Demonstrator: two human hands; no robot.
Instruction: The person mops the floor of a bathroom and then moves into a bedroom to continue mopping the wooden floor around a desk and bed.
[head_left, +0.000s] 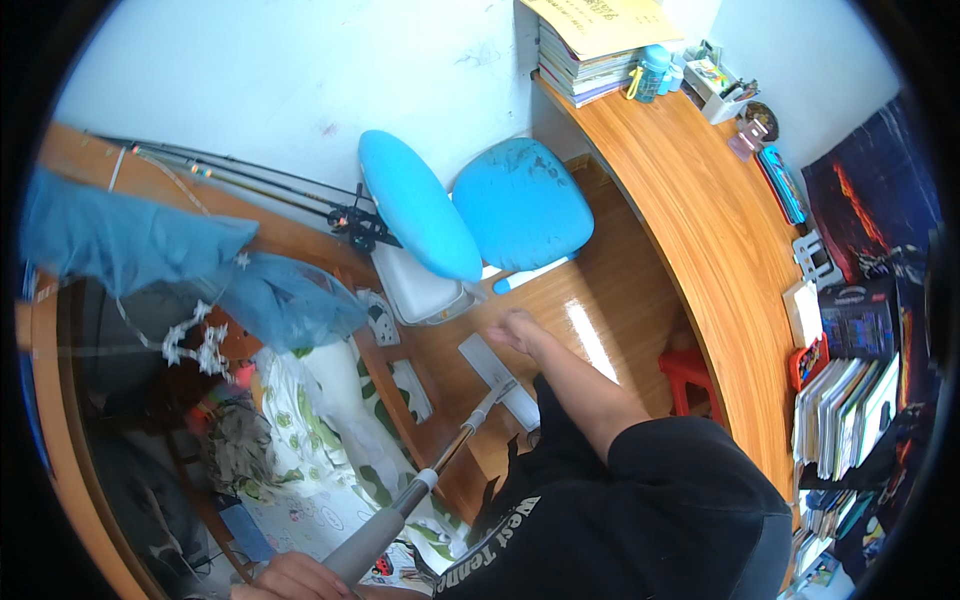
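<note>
My left hand (296, 577), at the bottom edge, is closed around the grey grip of a flat mop (367, 536). The mop's pole runs up and to the right to its flat, pale rectangular head (499, 379), which lies on the wooden floor. My right hand (517, 331) is held out above the floor near the mop head and the chair base, with its fingers curled; it is blurred, and whether it holds anything does not show. Beyond it stands a chair with a blue seat (523, 204) and a blue backrest (420, 204).
A curved wooden desk (675, 180) bears books, a bottle and stationery. Below it is a red stool (690, 371). A lidded plastic bin (420, 289) and fishing rods (277, 184) stand by the wall. A bed with patterned bedding (322, 442) and blue curtain (292, 300) is at left.
</note>
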